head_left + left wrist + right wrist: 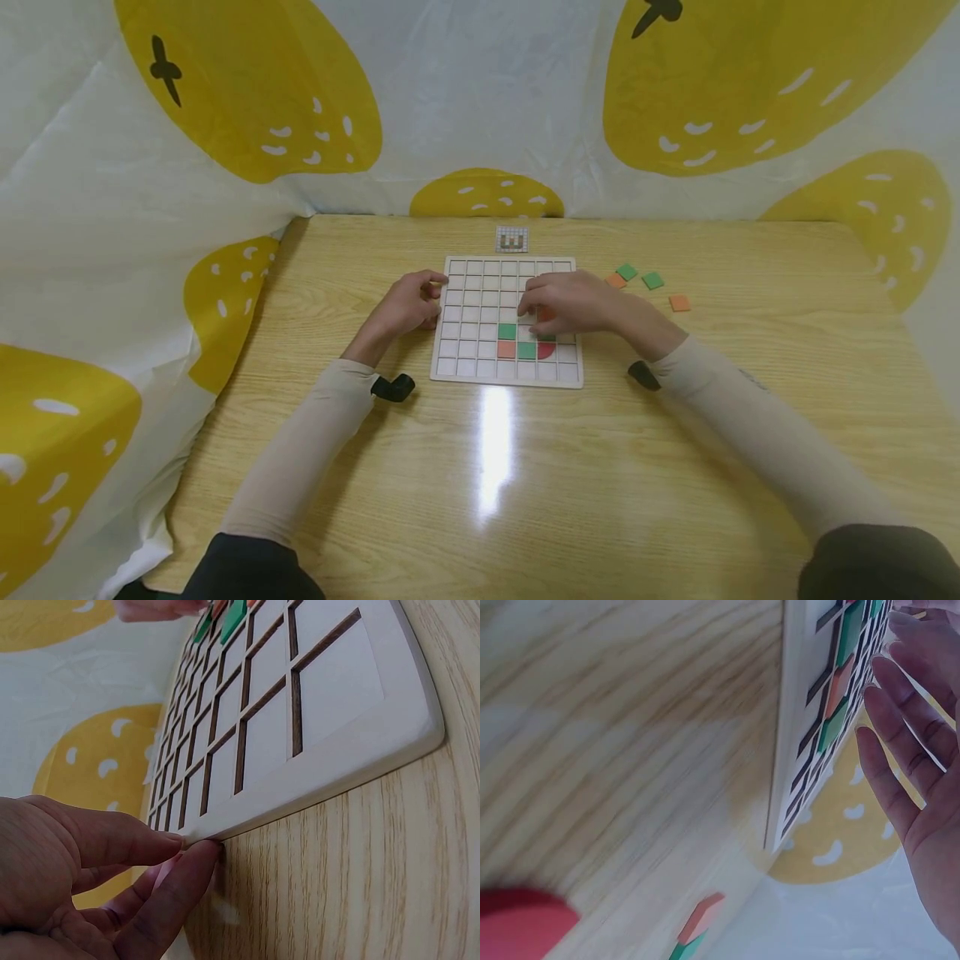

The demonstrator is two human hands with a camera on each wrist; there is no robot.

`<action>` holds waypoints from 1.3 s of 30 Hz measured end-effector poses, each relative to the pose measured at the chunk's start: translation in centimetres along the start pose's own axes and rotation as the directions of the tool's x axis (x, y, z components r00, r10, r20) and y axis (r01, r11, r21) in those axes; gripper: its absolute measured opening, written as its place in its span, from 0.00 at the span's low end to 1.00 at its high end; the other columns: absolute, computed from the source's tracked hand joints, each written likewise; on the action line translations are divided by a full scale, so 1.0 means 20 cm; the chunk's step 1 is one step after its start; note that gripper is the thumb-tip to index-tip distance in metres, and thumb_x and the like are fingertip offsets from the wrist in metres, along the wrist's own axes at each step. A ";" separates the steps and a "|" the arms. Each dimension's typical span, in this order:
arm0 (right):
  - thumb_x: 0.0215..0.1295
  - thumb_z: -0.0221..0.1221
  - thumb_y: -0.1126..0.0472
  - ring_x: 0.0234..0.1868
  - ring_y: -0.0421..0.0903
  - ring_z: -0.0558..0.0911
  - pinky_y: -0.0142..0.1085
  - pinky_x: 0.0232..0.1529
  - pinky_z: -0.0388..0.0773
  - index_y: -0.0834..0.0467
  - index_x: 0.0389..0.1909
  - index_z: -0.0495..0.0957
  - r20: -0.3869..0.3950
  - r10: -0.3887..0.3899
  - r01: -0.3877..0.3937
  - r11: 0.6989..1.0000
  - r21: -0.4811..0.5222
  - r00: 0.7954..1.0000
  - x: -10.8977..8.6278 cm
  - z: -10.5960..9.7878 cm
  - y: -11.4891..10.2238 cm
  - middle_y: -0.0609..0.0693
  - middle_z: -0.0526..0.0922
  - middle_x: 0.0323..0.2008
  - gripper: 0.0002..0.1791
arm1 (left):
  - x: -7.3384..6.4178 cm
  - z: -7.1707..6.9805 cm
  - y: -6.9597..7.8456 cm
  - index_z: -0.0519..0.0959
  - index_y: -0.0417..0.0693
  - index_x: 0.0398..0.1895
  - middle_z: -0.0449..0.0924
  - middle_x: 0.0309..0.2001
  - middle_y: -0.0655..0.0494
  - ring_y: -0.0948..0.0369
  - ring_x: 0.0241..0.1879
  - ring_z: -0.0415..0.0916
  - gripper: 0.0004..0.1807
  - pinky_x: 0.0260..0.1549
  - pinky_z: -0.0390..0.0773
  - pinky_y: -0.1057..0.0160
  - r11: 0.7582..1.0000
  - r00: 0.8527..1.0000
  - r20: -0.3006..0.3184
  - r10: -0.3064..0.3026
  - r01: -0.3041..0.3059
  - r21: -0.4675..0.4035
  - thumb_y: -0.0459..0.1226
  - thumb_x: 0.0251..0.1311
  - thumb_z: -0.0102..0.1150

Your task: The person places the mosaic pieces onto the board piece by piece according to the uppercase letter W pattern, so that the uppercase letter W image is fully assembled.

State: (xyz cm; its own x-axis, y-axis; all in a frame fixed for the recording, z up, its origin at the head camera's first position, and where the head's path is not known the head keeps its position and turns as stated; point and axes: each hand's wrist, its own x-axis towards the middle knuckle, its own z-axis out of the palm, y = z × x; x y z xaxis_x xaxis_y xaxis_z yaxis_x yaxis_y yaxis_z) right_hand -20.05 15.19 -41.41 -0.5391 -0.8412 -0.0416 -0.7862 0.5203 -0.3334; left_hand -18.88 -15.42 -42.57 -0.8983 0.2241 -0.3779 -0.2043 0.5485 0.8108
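Note:
A white gridded board [457, 367] lies flat on the table. My left hand [408, 304] is at its left side, with thumb and finger tips touching the board's edge in the left wrist view. Over the right part of the board is my right hand [573, 300], its fingers loosely bent and spread apart in the right wrist view. No tile shows between its thumb and fingers. Below its fingertips, the cells hold a green tile [507, 332], an orange tile [506, 349], another green tile [527, 351] and a red rounded piece [546, 351]. The hand partly covers further tiles.
Loose tiles lie right of the board: an orange tile [678, 303], a green tile [652, 280] and an overlapping pair. Behind the board is a small pattern card [512, 240]. A patterned cloth [487, 100] hangs along the table's back and left sides.

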 end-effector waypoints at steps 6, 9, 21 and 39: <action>0.61 0.70 0.56 0.41 0.46 0.79 0.42 0.39 0.80 0.53 0.44 0.86 -0.041 -0.026 0.026 1.000 -0.003 0.999 -0.06 -0.02 0.05 0.47 0.84 0.42 0.12 | 0.00 0.00 0.00 0.70 0.45 0.70 0.69 0.48 0.46 0.53 0.37 0.73 0.28 0.34 0.84 0.60 1.000 1.000 0.002 -0.005 0.005 0.007 0.23 0.67 0.52; 0.62 0.69 0.57 0.39 0.46 0.80 0.41 0.38 0.80 0.53 0.43 0.85 -0.045 -0.018 0.018 1.000 0.004 0.999 -0.09 -0.02 0.08 0.46 0.83 0.39 0.10 | 0.00 0.00 0.00 0.70 0.45 0.70 0.69 0.49 0.46 0.53 0.37 0.73 0.28 0.34 0.84 0.60 1.000 1.000 0.001 -0.012 0.012 0.000 0.23 0.67 0.52; 0.60 0.71 0.57 0.43 0.44 0.82 0.45 0.46 0.81 0.54 0.48 0.85 -0.033 0.106 -0.105 0.994 0.021 0.994 -0.20 -0.06 0.17 0.46 0.85 0.45 0.15 | 0.00 0.00 0.00 0.70 0.46 0.70 0.69 0.49 0.45 0.52 0.38 0.73 0.29 0.34 0.84 0.60 1.000 1.000 -0.002 -0.022 0.022 0.000 0.23 0.67 0.53; 0.56 0.70 0.63 0.43 0.48 0.82 0.47 0.46 0.81 0.54 0.46 0.85 -0.022 0.194 -0.194 0.981 0.003 0.981 -0.31 -0.08 0.29 0.48 0.84 0.46 0.16 | 0.00 0.00 -0.01 0.70 0.46 0.70 0.69 0.49 0.45 0.52 0.38 0.73 0.28 0.34 0.84 0.60 1.000 1.000 0.005 -0.022 0.022 0.009 0.23 0.67 0.54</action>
State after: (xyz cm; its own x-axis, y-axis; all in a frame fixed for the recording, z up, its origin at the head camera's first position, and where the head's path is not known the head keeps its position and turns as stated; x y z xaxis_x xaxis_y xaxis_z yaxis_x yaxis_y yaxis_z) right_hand -21.75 23.73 -41.69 -0.6882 -0.7205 -0.0849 -0.6653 0.6735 -0.3221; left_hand -18.91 -15.50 -42.68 -0.8914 0.2161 -0.3983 -0.2207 0.5607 0.7981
